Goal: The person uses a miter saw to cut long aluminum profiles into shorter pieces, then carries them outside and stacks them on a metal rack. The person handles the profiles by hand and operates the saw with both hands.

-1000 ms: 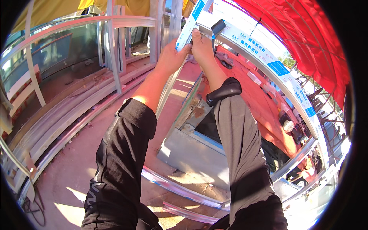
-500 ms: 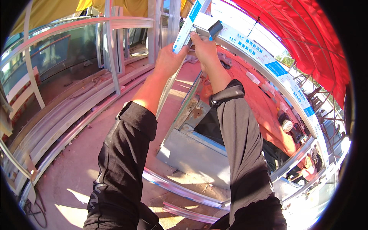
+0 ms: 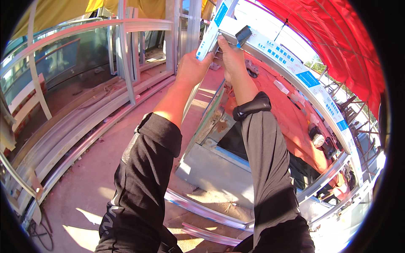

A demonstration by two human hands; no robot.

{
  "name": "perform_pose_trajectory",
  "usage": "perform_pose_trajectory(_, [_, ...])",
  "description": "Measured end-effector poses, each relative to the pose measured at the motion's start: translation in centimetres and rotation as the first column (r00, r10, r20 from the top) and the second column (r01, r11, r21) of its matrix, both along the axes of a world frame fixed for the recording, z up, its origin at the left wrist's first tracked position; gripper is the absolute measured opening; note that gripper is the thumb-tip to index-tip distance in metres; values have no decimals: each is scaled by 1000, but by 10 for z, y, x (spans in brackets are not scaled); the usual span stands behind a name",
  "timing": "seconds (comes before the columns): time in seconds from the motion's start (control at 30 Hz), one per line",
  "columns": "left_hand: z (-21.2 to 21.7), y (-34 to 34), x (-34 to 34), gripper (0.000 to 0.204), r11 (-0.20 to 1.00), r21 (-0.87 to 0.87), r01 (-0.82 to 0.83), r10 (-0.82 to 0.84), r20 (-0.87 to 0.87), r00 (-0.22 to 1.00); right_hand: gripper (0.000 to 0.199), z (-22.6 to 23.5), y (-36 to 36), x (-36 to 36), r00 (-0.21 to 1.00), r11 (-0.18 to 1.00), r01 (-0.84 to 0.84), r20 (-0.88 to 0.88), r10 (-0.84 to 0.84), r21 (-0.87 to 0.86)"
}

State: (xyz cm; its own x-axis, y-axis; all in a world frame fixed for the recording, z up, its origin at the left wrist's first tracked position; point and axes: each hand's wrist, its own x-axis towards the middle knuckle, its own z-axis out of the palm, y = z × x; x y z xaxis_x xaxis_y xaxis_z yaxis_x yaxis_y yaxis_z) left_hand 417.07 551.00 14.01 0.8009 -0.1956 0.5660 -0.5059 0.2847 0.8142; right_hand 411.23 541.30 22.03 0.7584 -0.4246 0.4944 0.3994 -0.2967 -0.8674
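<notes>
A metal frame of aluminium profiles, wrapped in white and blue protective film, has its corner at the top centre. My left hand (image 3: 193, 68) is closed around the narrow upright profile (image 3: 220, 16), near its lower visible end. Beside it my right hand (image 3: 233, 63) grips the inner side of the corner, its thumb pointing up against the metal and its fingers partly hidden behind. From there the long film-wrapped profile (image 3: 287, 63) curves away to the right. A small dark piece with a blue edge (image 3: 243, 35) sits on this profile, just right of my right thumb.
A glazed metal frame (image 3: 126, 59) stands at the left, with long profiles (image 3: 71, 135) stacked along the floor. Below my hands lies a grey metal box-like piece (image 3: 215, 168). Orange-red sheeting (image 3: 287, 114) bears a cylindrical tool-like item (image 3: 315, 135). Red fabric (image 3: 337, 42) hangs at upper right.
Both hands and the frame corner sit slightly farther right in the picture, and most of the surroundings have shifted a little with them. My grip looks the same.
</notes>
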Motion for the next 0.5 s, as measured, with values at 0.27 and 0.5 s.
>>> perform_pose_trajectory(0.27, [-1,-2,-3,41,999,-30,-44,44,2,999,48,-2,9,4,998,998,-28,-48,31,60])
perform_pose_trajectory(0.5, [-4,1,2,43,999,-49,-11,13,59,998,45,-6,5,-7,982,922,189,76,-174,-337])
